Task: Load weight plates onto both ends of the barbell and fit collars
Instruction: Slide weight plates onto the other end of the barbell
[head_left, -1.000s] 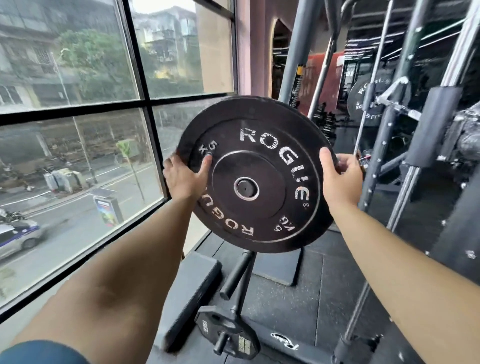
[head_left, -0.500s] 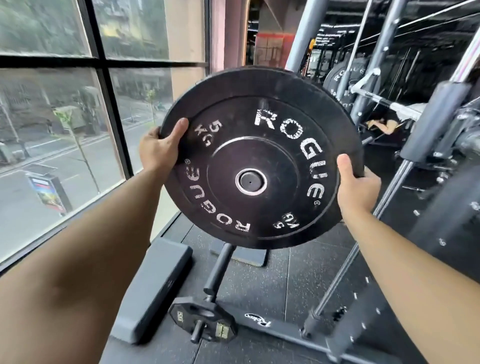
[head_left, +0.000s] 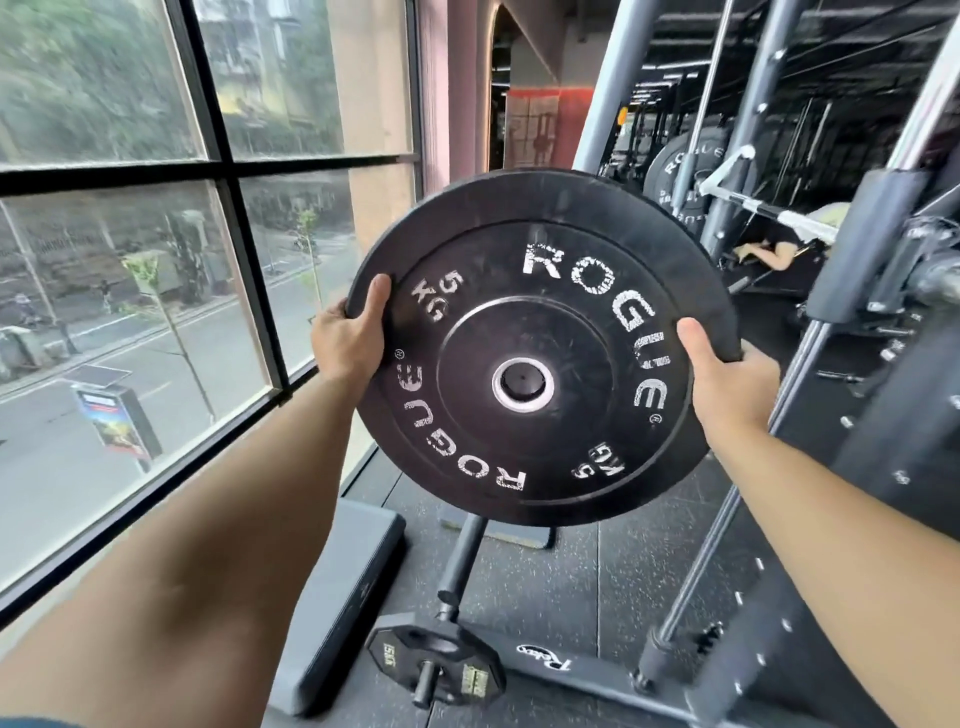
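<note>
Black weight plate (head_left: 540, 291) with worn white lettering (silver centre ring), above speckled dark floor (head_left: 613, 587).

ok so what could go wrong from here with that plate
The plate is held only at its rim by the left hand and right hand; a slip could drop it onto the small plate on the peg below. Swinging right, it might knock the rack upright.

1. We see the plate (head_left: 540, 348) filling the centre of the frame.
2. The rack uprights (head_left: 852, 249) crowd the right side.
3. The window (head_left: 156, 260) walls the left.
4. Bare floor (head_left: 613, 582) shows lower centre, beside a storage peg (head_left: 457, 561).
</note>
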